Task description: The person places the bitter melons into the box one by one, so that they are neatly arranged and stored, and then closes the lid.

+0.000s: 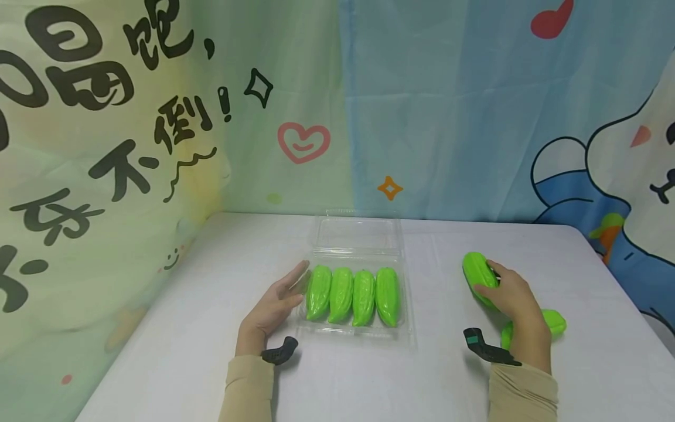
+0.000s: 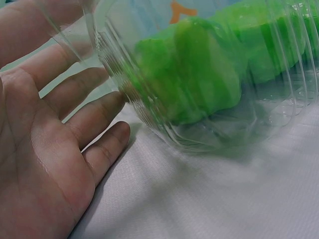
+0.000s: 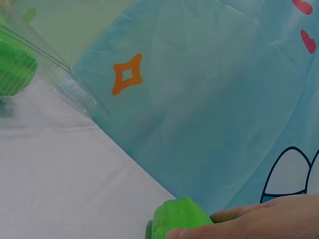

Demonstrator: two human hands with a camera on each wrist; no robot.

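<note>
A clear plastic box (image 1: 354, 331) stands on the table with its lid (image 1: 358, 234) folded back. Inside it several bright green, ridged, elongated toy vegetables (image 1: 341, 296) lie side by side. My left hand (image 1: 271, 308) is at the box's left side; in the left wrist view its fingers are extended with the fingertips at the clear wall. Right of the box, my right hand (image 1: 514, 293) grips another green toy vegetable (image 1: 477, 269) between thumb and fingers; its end (image 3: 179, 216) shows in the right wrist view. One more green toy vegetable (image 1: 555, 322) lies partly hidden under the right wrist.
A white cloth covers the table (image 1: 369, 381). Behind it hangs a printed curtain (image 1: 448, 117) with hearts and a cartoon animal; another printed sheet (image 1: 105, 234) hangs along the left side. Black wrist straps (image 1: 493, 351) are on both arms.
</note>
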